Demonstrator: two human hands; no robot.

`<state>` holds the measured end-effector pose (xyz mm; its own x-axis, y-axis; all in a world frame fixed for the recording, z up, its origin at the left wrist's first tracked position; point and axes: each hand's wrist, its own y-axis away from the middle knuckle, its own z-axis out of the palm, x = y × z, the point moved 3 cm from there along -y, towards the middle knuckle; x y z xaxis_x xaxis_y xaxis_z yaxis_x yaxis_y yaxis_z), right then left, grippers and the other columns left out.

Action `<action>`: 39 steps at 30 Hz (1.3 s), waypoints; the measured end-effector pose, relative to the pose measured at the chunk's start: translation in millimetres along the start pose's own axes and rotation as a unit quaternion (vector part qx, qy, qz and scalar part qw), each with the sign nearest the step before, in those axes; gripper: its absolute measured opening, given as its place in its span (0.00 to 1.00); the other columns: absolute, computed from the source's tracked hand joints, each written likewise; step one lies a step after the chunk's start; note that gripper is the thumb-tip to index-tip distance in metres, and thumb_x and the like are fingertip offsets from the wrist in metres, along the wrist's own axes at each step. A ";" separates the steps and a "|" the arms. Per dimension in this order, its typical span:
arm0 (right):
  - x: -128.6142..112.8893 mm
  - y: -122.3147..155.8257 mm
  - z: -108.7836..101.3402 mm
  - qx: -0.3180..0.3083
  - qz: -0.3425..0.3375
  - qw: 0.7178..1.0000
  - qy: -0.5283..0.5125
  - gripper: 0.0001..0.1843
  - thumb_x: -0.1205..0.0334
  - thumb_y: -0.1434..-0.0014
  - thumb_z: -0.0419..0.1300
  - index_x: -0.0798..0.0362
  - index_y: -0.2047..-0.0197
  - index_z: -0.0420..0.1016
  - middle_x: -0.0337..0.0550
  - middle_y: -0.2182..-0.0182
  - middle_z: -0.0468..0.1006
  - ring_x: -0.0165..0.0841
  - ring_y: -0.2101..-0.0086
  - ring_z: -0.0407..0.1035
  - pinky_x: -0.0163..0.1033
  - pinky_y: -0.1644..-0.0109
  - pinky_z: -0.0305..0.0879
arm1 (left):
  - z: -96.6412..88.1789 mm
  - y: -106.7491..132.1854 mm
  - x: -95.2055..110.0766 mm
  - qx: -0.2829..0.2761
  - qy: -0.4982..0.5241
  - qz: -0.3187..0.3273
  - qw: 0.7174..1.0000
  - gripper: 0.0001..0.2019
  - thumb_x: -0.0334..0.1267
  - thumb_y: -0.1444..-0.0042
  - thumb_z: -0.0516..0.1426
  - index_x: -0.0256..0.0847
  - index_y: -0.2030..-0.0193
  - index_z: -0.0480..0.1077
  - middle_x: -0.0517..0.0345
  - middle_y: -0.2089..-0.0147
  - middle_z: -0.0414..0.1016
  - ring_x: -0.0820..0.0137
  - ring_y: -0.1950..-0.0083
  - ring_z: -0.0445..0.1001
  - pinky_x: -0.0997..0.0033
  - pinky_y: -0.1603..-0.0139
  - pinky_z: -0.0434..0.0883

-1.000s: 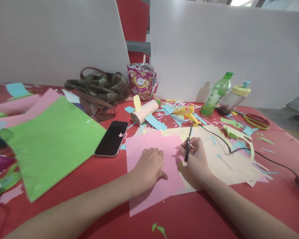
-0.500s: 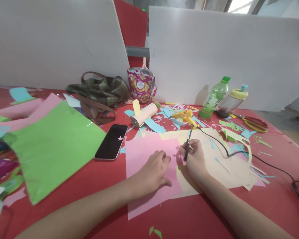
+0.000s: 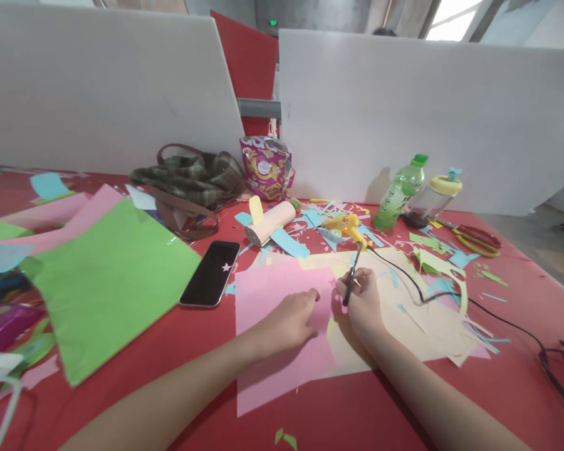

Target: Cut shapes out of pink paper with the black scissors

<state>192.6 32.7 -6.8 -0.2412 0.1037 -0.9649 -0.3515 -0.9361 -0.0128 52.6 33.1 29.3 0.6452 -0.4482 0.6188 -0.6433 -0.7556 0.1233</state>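
Right hand (image 3: pixel 364 304): fingers curled and closed on the handles of the black scissors (image 3: pixel 348 289), blades angled toward one o'clock. Whether the fingertips also pinch the small pink piece (image 3: pixel 332 282) beside them cannot be told. Left hand (image 3: pixel 291 319): thumb apart from the extended fingers, nothing seen held; it lies over the pink sheet (image 3: pixel 258 300), contact not established.

Clock centred on the pink sheet, twelve being away from the wearer: cream paper (image 3: pixel 404 329) at three, partly under it; glue gun (image 3: pixel 352 227) at one, its cord (image 3: pixel 422 299) crossing the paper; paper roll (image 3: pixel 272 222) at twelve; phone (image 3: pixel 211 275) at ten.

Recommendation: in this inspector's judgement, any cut is best made with the sheet lifted, left fingers off the blade line, the paper turned rather than the scissors, and the cord kept clear.
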 end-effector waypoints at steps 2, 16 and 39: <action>-1.3 0.7 -0.2 0.008 0.011 1.000 -0.011 0.14 0.69 0.55 0.58 0.46 0.70 0.54 0.29 0.73 0.63 0.22 0.82 0.59 0.28 0.82 0.57 | 0.8 -0.6 -0.9 0.020 0.036 0.009 0.999 0.03 0.35 0.52 0.48 0.38 0.71 0.58 0.57 0.71 0.63 0.71 0.71 0.62 0.73 0.72 0.58; -17.0 10.7 8.7 -0.003 -0.117 0.991 0.072 0.15 0.71 0.57 0.58 0.49 0.71 0.54 0.34 0.75 0.65 0.28 0.74 0.65 0.36 0.70 0.63 | 11.8 -3.0 -19.4 0.207 0.420 -0.141 0.872 0.10 0.40 0.48 0.46 0.40 0.76 0.49 0.67 0.80 0.56 0.77 0.78 0.58 0.77 0.76 0.56; 1.8 26.4 16.2 -0.018 -0.144 0.945 0.293 0.14 0.74 0.60 0.54 0.51 0.68 0.58 0.39 0.72 0.68 0.33 0.70 0.66 0.39 0.66 0.62 | 34.5 1.7 -14.3 0.148 0.666 -0.127 0.720 0.08 0.32 0.55 0.53 0.39 0.67 0.57 0.66 0.76 0.61 0.78 0.73 0.65 0.76 0.67 0.64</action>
<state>168.3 13.7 -4.6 0.4060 0.1623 -0.8993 -0.2935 -0.9088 -0.2965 56.5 21.8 -6.0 -0.3693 0.4292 0.8243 -0.3306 -0.8896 0.3150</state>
